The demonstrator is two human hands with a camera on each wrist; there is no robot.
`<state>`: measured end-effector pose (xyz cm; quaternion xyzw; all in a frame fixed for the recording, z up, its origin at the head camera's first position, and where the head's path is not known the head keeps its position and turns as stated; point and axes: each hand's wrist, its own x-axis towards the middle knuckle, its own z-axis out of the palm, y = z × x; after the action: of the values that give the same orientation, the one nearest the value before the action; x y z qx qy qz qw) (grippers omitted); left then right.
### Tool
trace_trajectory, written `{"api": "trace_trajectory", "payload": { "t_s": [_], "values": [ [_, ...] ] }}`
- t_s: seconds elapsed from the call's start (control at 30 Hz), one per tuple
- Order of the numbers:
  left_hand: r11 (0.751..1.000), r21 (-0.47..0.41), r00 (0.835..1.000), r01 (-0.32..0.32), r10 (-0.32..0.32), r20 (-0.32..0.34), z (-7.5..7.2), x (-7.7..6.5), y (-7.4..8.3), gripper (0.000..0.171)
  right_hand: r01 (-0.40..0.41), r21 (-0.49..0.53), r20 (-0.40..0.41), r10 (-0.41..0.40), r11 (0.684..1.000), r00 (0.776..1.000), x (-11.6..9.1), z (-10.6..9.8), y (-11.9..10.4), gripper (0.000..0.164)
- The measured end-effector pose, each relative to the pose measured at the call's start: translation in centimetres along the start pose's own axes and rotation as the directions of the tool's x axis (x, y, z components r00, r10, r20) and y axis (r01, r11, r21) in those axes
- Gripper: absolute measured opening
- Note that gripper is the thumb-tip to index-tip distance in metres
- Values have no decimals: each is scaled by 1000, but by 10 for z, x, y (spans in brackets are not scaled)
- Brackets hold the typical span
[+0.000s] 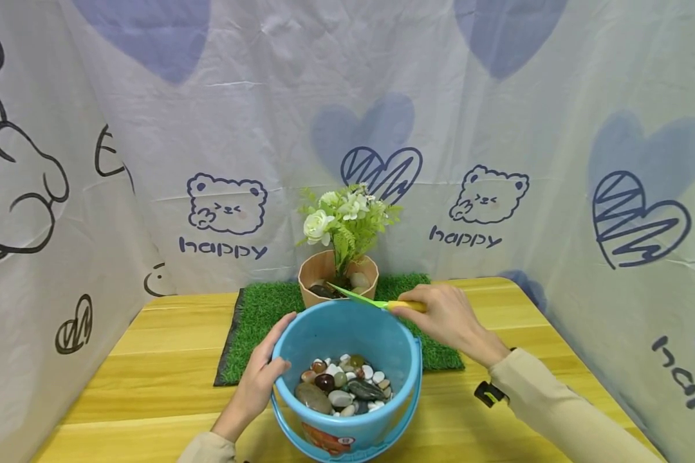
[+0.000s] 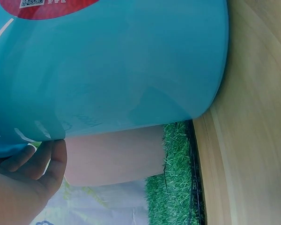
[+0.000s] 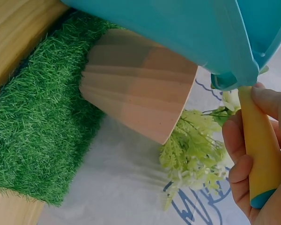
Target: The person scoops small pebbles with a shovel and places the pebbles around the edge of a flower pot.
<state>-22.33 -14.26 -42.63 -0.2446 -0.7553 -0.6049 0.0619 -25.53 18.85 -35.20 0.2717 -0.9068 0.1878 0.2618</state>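
A blue bucket (image 1: pixel 324 334) stands at the front of the table, with mixed pebbles (image 1: pixel 342 389) inside it. My left hand (image 1: pixel 260 376) grips its left rim, thumb over the edge and fingers along the outer wall (image 2: pixel 122 70). In my right hand (image 1: pixel 440 315) is a small trowel (image 1: pixel 356 296), held by its yellow handle (image 3: pixel 260 145). Its green blade reaches left over the bucket's far rim, towards the flowerpot (image 1: pixel 309 296) behind. Dark and pale stones lie in that pot around white artificial flowers (image 1: pixel 353 209). The bucket hides the pot's lower front.
Under the pot and partly behind the bucket lies a green artificial grass mat (image 1: pixel 260 321) on the wooden table (image 1: pixel 168 347). The bucket's handle (image 1: pixel 408 411) hangs down at the front. Printed white cloth (image 1: pixel 266 141) closes off the back and both sides.
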Motion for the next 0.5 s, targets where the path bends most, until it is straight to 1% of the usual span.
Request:
{"api": "trace_trajectory", "payload": {
  "t_s": [0.13, 0.27, 0.37, 0.5],
  "values": [
    [1000, 1, 1000, 11, -11, 1, 0, -1, 0, 73, 9, 17, -28, -9, 1000, 1000, -5, -1, -3, 21],
    [1000, 1, 1000, 24, -24, -4, 0, -1, 1, 73, 0, 37, -43, 2, 999, 999, -11, -2, -5, 21],
    [1000, 0, 1000, 21, -21, 0, 1, 0, 1, 74, -5, 40, -27, 6, 999, 1000, -15, -6, -7, 20],
    [1000, -1, 1000, 16, -16, 2, 0, 0, 1, 73, 21, 36, 28, -22, 999, 999, -16, -12, -12, 20]
  ]
}}
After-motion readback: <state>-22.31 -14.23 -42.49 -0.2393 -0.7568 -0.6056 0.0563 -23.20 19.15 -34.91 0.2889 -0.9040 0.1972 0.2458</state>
